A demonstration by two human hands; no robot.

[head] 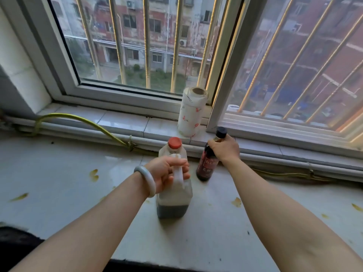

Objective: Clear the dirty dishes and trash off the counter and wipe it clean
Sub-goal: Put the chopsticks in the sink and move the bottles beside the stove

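A clear plastic jug [173,201] with a red cap and a little dark liquid at its bottom stands on the white counter [64,183]. My left hand [167,174], a pale bangle on its wrist, is closed around the jug's handle. To its right a dark glass bottle [206,165] with a black cap and red label stands close to the sill. My right hand [224,148] grips that bottle near its neck. Yellowish stains [93,174] and scraps dot the counter on both sides.
A roll of flower-printed paper towel [191,112] stands upright on the tiled window sill [125,120] behind the bottles. A yellow hose [84,119] runs along the sill's base. The barred window rises just beyond. A dark edge lies at the counter's near left.
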